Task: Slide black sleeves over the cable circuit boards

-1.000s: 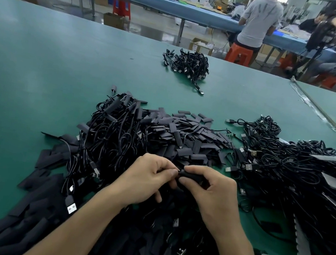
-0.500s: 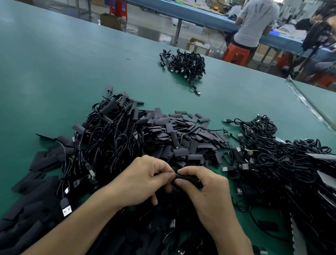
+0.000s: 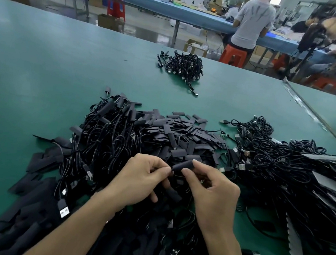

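Head view over the green counter (image 3: pixel 39 75): just nearer than the pile of loose sleeves (image 3: pixel 183 136), the right hand (image 3: pixel 213 195) pinches a black sleeve (image 3: pixel 182 165) between thumb and forefinger while the left hand (image 3: pixel 139 180) pinches at its left end, with tangled cable heaps (image 3: pixel 287 171) flanking the pile and a small cable bundle (image 3: pixel 180 66) well beyond it.

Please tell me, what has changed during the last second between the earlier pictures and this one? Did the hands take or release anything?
The right hand has loosened its fingers and drawn back slightly, so the black sleeve shows more and tilts up to the right. The left hand pinches at its left end as before. Nothing was released or picked up. The cable piles, loose sleeves and green table stayed as they were.
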Motion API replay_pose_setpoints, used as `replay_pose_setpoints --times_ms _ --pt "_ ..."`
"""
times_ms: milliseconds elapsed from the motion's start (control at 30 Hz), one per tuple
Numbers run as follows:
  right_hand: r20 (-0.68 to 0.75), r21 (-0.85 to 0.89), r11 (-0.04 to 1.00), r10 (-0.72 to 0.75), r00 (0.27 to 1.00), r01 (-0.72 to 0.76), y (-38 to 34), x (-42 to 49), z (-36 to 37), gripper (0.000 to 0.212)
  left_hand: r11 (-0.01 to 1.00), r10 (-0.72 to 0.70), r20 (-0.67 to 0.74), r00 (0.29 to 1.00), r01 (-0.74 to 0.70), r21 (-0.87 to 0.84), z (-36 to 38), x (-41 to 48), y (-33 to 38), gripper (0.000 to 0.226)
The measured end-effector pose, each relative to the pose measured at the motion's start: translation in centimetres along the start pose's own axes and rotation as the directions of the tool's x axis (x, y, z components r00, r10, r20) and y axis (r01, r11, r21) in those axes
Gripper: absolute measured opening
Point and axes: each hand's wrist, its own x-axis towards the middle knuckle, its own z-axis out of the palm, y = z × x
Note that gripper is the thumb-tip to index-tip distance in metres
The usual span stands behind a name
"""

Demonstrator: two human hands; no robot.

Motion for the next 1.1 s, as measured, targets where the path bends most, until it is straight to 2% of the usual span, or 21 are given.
replay_pose_setpoints --times_ms 233,333,467,567,633,700,800,900,933,1000,1067,1100 --pt "0.127 0.113 0.989 0.082 0.988 -0.097 0.1 0.0 0.2 0.039 1.000 0.001 -0.007 1.000 -0.001 0.010 0.0 0.3 -0.3 0.021" --pt "0.153 0.133 0.982 0.115 0.982 -0.136 0.2 0.1 0.2 0.035 1.000 0.001 -0.004 1.000 -0.001 0.012 -0.1 0.4 -0.5 0.020" --pt "0.143 0.188 0.964 0.161 0.977 -0.187 0.3 0.1 0.1 0.028 1.000 0.008 -0.006 1.000 -0.008 0.022 -0.1 0.2 -0.3 0.017" --pt "0.077 0.130 0.981 0.135 0.988 -0.144 0.1 0.1 0.0 0.016 1.000 0.016 -0.022 1.000 -0.015 0.020 -0.1 -0.1 0.4 0.015" --pt "0.010 0.089 0.987 0.133 0.991 -0.134 -0.1 0.1 0.0 0.010 0.999 0.034 -0.059 0.998 -0.036 -0.031 -0.3 -0.4 1.3 0.014" --pt "-0.021 0.056 0.986 0.156 0.988 -0.155 0.1 0.2 0.0 0.016 0.989 0.082 -0.145 0.986 -0.098 -0.110 -0.9 -0.6 2.8 0.014" --pt "0.016 0.007 0.986 0.164 0.986 -0.164 0.6 0.0 0.2 0.025 0.960 0.171 -0.365 0.915 -0.238 -0.146 -2.6 0.0 5.2 0.009" --pt "0.035 -0.028 0.988 0.151 0.988 -0.150 0.5 -0.1 0.1 0.027 0.961 0.146 -0.542 0.828 -0.248 -0.120 -4.8 1.8 6.3 0.004" --pt "0.036 -0.030 0.989 0.146 0.989 -0.145 0.5 -0.1 0.1 0.028 0.970 0.128 -0.586 0.800 -0.223 -0.093 -5.5 2.5 6.2 0.003" --pt "0.039 -0.038 0.990 0.135 0.990 -0.134 0.4 -0.1 0.2 0.029 0.986 0.169 -0.667 0.725 -0.117 0.122 -7.1 3.8 5.5 0.007" --pt "0.046 -0.057 0.991 0.125 0.991 -0.122 0.4 -0.1 0.2 0.028 0.942 0.226 -0.715 0.662 0.039 0.333 -8.4 4.8 4.8 0.009" --pt "0.051 -0.066 0.991 0.124 0.991 -0.120 0.4 -0.1 0.3 0.029 0.924 0.226 -0.726 0.649 0.095 0.371 -8.8 5.3 4.5 0.009"
